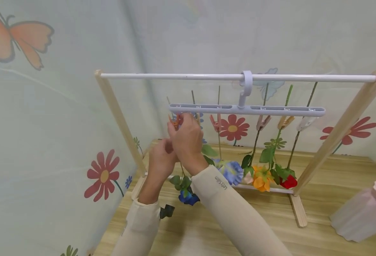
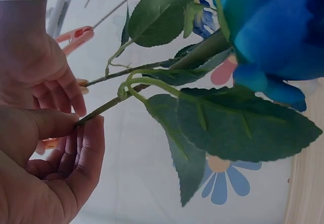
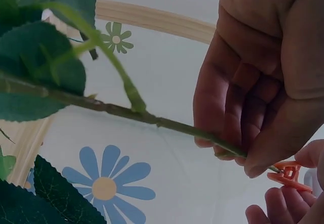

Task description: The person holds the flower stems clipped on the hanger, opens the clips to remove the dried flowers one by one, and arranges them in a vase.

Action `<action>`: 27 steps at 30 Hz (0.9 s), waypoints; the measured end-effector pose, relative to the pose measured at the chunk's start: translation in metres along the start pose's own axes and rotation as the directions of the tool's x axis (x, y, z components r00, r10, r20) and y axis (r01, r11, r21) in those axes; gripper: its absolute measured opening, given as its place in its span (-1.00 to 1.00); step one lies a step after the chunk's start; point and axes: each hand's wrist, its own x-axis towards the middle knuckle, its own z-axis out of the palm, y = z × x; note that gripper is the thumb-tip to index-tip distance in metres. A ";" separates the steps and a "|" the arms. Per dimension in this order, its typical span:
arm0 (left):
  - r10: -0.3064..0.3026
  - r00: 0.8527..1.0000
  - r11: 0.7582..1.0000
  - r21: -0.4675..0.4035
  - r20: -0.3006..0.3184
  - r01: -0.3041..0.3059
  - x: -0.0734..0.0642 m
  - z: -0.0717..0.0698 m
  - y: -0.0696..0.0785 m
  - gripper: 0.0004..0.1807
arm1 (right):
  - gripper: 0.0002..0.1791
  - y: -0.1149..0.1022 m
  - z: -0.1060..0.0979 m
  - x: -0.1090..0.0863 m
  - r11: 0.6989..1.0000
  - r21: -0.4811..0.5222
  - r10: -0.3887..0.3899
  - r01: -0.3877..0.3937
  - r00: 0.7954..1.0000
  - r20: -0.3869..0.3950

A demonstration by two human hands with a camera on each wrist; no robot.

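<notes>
My left hand [image 1: 162, 158] pinches the stem [image 2: 109, 105] of an artificial blue rose [image 1: 188, 197] between thumb and fingertips. The bloom hangs head down, and its green leaves [image 3: 48, 62] spread along the stem. My right hand [image 1: 188, 140], just above the left one, has thumb and fingers on an orange clothespin [image 3: 289, 176] at the left end of the pale clip hanger [image 1: 207, 109]. The stem's cut end reaches this clothespin in the right wrist view. Part of the clothespin is hidden behind fingers.
From the hanger's other clothespins hang more flowers upside down, among them a light blue one [image 1: 231, 172], an orange one [image 1: 262, 179] and a red one [image 1: 288, 181]. The hanger hooks over a white rod [image 1: 175, 76] on a wooden stand [image 1: 341, 131]. A pinkish vase [image 1: 362, 213] stands at right.
</notes>
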 end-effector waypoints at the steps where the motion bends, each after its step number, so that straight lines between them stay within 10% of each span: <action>1: 0.002 1.000 1.000 0.004 -0.003 -0.002 0.000 0.000 0.000 -0.68 | -0.73 0.000 0.000 0.000 1.000 -0.001 -0.004 0.004 1.000 -0.004; 27: -0.008 0.999 0.998 0.057 -0.039 0.011 0.001 0.003 0.001 -0.73 | -0.83 -0.002 -0.003 -0.003 0.999 -0.012 -0.047 0.047 0.999 -0.009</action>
